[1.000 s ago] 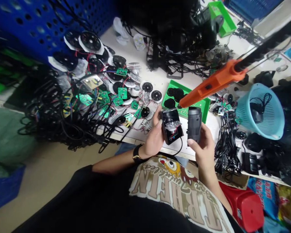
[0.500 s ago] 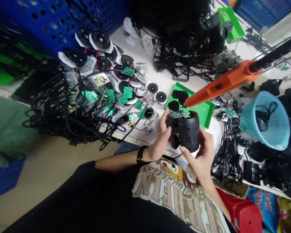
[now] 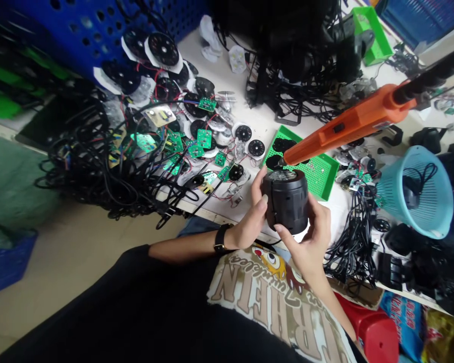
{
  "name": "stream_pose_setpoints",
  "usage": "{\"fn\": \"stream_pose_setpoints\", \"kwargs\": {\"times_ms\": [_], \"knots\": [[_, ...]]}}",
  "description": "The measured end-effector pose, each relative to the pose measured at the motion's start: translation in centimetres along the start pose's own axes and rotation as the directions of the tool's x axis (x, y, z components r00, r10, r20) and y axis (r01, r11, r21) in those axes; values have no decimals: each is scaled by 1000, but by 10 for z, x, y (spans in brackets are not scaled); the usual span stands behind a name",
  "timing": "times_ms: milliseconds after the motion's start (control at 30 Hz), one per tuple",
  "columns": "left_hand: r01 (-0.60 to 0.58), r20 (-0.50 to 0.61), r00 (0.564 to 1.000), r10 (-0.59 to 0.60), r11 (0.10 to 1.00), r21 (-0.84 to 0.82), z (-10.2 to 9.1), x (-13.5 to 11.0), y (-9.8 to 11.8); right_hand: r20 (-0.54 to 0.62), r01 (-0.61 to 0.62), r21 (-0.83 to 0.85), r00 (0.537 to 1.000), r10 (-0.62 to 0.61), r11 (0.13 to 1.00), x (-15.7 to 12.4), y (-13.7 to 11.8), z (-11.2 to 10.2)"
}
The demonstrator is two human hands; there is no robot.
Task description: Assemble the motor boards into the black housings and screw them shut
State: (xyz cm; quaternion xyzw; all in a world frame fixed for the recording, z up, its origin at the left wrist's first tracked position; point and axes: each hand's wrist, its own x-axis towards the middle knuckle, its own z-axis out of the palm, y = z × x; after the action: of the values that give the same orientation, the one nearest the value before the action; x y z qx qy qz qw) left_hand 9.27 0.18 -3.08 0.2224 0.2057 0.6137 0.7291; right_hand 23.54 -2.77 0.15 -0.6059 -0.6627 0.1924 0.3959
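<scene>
Between my two hands is a black cylindrical lamp housing (image 3: 287, 204), held upright with a clear lens at its top and a seam down its side. My left hand (image 3: 252, 214) grips it from the left, thumb along the side. Around the right side and lower front, the fingers and thumb of my right hand (image 3: 308, 239) are closed on it. An orange electric screwdriver (image 3: 344, 126) hangs just above, its tip near the housing's top. Behind the housing lies a green tray (image 3: 327, 174) with black round parts and small screws.
Wired green circuit boards (image 3: 204, 138), black discs and tangled black cables (image 3: 87, 166) cover the left of the table. To the right stand a light-blue basket (image 3: 388, 189) and a cable bundle (image 3: 350, 242). A blue crate (image 3: 109, 25) is at the back left; a red stool (image 3: 380, 335) is below.
The gap between the housing's two halves has closed, and the halves now meet along a thin seam. Both hands still hold it. The whole view has shifted slightly.
</scene>
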Motion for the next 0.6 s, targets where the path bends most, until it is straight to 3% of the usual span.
{"fn": "stream_pose_setpoints", "kwargs": {"times_ms": [267, 600], "knots": [[-16, 36, 999, 11, 990, 143, -3, -3, -2, 22, -20, 21, 1000, 20, 1000, -5, 3, 0], [-49, 61, 997, 38, 983, 175, -2, -4, -1, 35, -34, 15, 999, 33, 999, -6, 2, -1]]}}
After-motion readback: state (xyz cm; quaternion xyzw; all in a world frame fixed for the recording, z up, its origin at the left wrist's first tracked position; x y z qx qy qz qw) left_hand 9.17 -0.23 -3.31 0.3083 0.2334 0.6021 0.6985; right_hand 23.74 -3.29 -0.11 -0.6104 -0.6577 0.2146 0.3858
